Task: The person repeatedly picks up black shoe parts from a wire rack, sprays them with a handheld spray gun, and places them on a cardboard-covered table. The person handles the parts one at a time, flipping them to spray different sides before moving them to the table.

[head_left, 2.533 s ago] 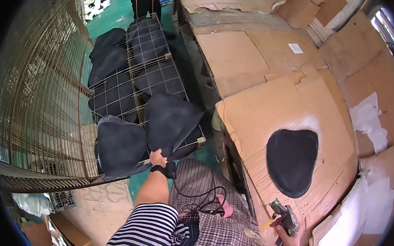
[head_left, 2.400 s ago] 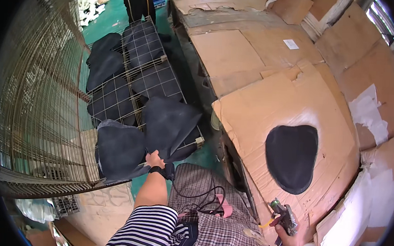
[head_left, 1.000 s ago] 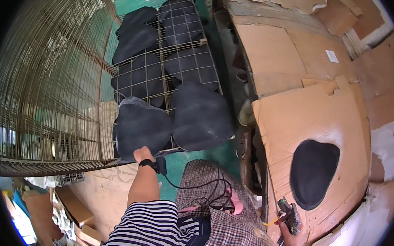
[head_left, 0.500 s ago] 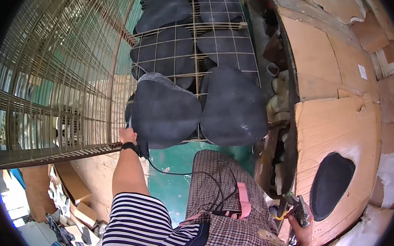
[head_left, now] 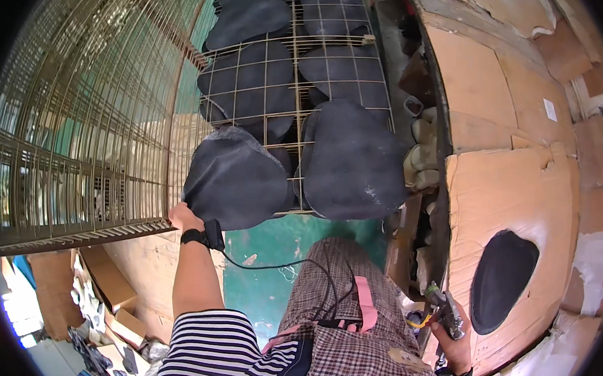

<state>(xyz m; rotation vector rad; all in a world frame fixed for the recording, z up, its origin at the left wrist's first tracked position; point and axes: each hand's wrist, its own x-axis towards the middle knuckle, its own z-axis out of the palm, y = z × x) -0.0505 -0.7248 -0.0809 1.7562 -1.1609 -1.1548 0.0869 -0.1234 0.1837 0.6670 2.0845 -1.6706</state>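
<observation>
My left hand (head_left: 187, 220) is closed on the lower left edge of a black rounded sheet (head_left: 238, 180), which is slightly creased near my fingers. That sheet lies on the near left part of a wire rack (head_left: 294, 121), beside a second black sheet (head_left: 352, 163) with a pale smudge. In my right hand (head_left: 454, 344) is a metal spray gun (head_left: 449, 313), held at the edge of the cardboard-covered bench. Close by on the cardboard (head_left: 455, 234) lies a smaller black pear-shaped piece (head_left: 503, 282).
More black sheets (head_left: 249, 79) lie under the wire grids farther back. Stacked wire grids (head_left: 89, 124) stand upright at left. Pale rounded forms (head_left: 426, 158) sit beneath the bench edge. A black cable (head_left: 275, 264) runs from my left wrist to my waist, over a green floor (head_left: 251, 303).
The left black sheet has shifted left and a little toward me, uncovering more of the rack between the two sheets. My left hand has moved left with it. The spray gun stays in my right hand.
</observation>
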